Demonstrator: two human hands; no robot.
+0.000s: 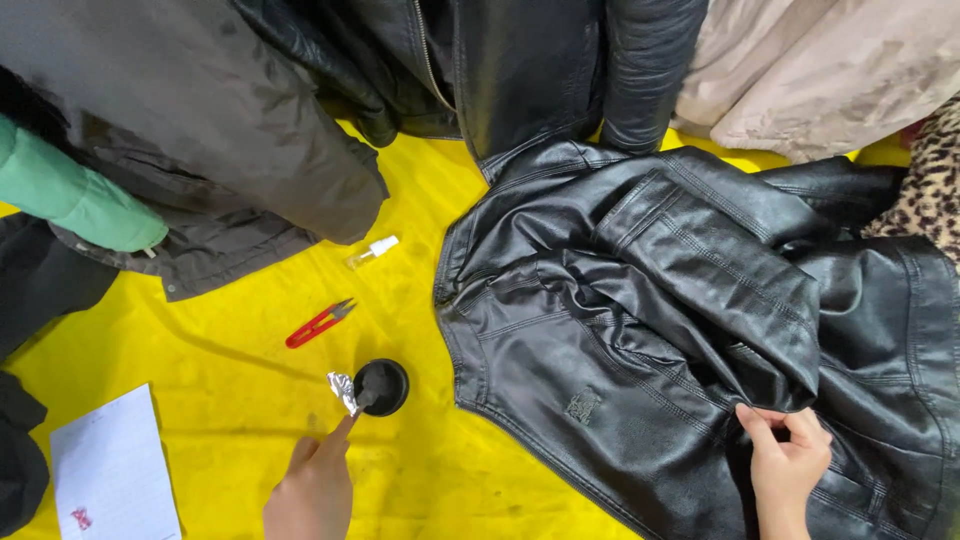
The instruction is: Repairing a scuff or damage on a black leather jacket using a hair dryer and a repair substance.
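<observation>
A black leather jacket (660, 330) lies spread on a yellow sheet (420, 230). My right hand (785, 465) pinches a fold of the jacket near its lower right part. My left hand (315, 490) reaches toward a small round black pot (385, 385) and holds a thin stick whose tip rests in the pot. A crumpled piece of silver foil (342, 388) sits against the pot's left edge.
Red thread snips (318, 323) and a small clear spray bottle (372, 251) lie on the sheet. A white paper (112, 470) is at bottom left. Dark grey, green, black and pale pink garments ring the sheet; a leopard-print cloth (930, 180) lies at right.
</observation>
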